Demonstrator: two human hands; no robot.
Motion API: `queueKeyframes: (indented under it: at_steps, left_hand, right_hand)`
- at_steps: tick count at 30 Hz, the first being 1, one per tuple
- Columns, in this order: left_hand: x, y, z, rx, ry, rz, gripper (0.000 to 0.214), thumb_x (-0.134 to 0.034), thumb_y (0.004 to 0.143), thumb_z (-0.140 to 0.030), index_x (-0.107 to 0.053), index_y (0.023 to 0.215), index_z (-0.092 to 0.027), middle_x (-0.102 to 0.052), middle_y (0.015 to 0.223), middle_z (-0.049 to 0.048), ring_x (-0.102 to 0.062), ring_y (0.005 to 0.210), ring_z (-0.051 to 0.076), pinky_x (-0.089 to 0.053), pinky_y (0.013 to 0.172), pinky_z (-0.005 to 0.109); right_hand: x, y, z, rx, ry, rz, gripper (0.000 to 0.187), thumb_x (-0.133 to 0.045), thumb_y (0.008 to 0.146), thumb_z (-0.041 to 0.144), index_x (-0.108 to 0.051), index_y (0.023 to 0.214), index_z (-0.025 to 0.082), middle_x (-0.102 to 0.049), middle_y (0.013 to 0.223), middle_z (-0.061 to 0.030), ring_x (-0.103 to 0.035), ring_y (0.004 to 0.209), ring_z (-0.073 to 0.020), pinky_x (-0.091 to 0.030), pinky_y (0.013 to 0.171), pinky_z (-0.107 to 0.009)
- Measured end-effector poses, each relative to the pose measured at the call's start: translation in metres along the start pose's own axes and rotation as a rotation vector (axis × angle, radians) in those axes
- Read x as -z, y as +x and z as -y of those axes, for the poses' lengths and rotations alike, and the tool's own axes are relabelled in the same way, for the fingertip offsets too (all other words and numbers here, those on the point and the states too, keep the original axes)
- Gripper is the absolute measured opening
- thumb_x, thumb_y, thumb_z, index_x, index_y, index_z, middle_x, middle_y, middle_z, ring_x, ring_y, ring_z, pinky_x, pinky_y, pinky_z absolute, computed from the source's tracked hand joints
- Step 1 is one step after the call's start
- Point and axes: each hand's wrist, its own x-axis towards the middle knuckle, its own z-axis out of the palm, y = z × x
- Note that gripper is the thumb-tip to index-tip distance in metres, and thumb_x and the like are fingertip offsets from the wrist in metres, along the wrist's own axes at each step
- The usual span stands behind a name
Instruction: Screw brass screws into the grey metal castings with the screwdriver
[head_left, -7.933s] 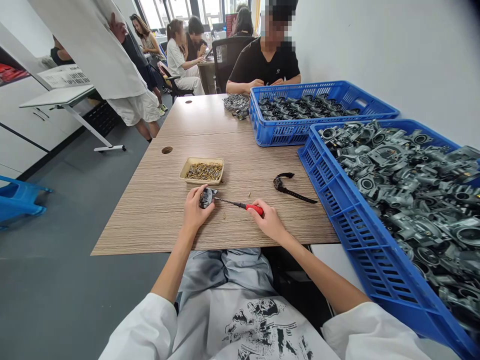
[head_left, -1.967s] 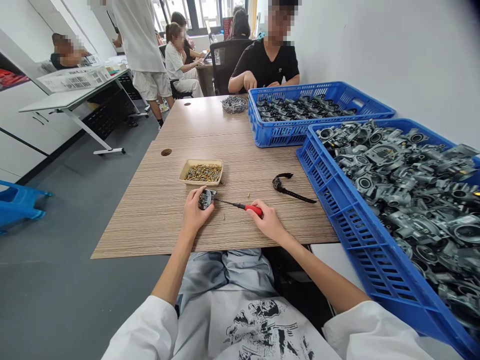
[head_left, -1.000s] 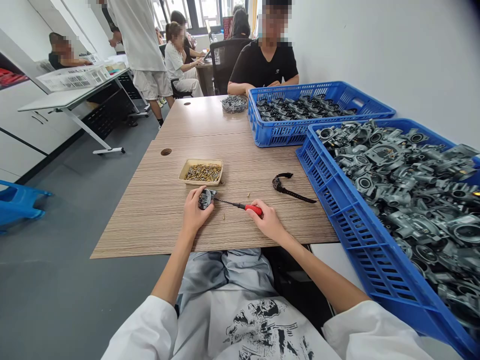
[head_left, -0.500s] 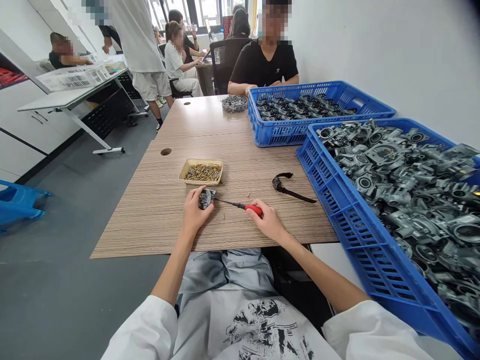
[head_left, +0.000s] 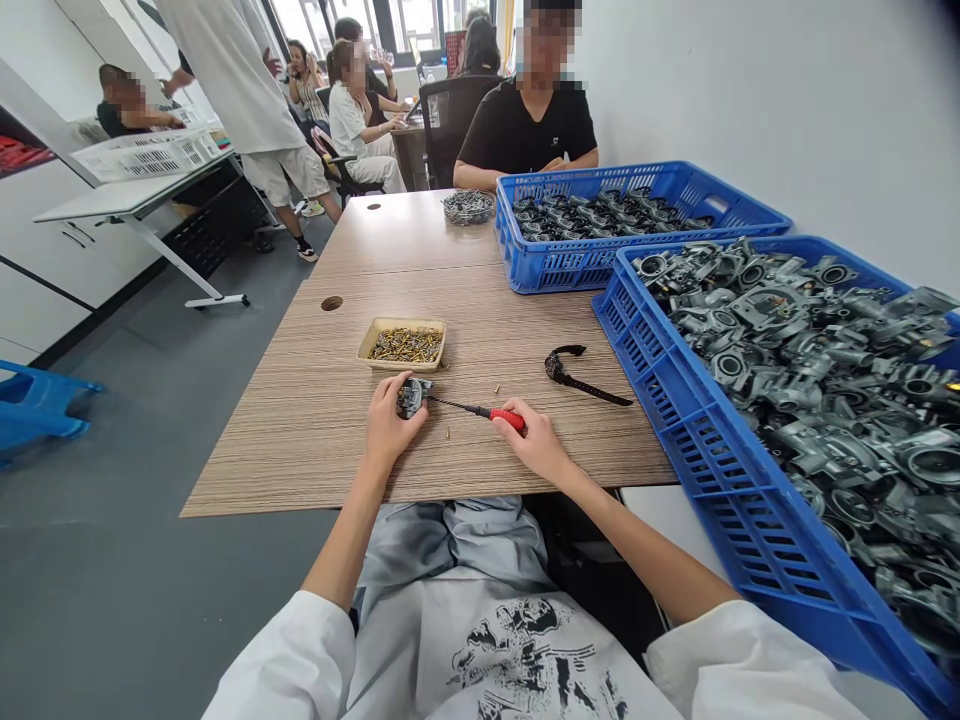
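My left hand (head_left: 390,425) is closed round a small grey cast-metal part (head_left: 412,397), which looks like a carburetor body, near the table's front edge. In my right hand (head_left: 534,440) is a screwdriver (head_left: 507,417) with a red and black handle. Its thin shaft points left, and the tip meets the right side of the metal part; exactly where it sits is too small to tell. Just behind my left hand stands a cream tray (head_left: 364,352) holding many small brass pieces. Two loose brass pieces lie on the wood, one (head_left: 448,433) below the shaft, another (head_left: 497,388) above it.
A black wristwatch (head_left: 555,368) lies right of my hands. Along the right stand a blue crate (head_left: 697,450) heaped with metal castings and a second blue crate (head_left: 517,262) behind it. A tub of screws (head_left: 469,207) sits at the far end, near a seated person in black (head_left: 529,135).
My hands, the metal part and the screwdriver show no visible movement. In the background, the standing person in white has shifted left and leans, uncovering another seated person.
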Motion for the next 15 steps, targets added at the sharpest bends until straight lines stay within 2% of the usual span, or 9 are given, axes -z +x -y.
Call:
queueKeyframes:
  at_steps: [15]
  left_hand:
    - [-0.0002,0.0000,-0.0014,-0.009,-0.020,-0.013,0.054,-0.070,0.085,-0.025,-0.061,0.138,-0.022,-0.065,0.126,0.0099,-0.064,0.118,0.028,-0.051,0.107,0.041]
  right_hand:
    - [0.0001,0.0007,-0.0033,-0.002,0.033,0.009,0.026,-0.057,0.099,0.047,-0.060,0.089,0.023,-0.052,0.070,0.0042,-0.045,0.063,-0.0145,-0.034,0.065,-0.027]
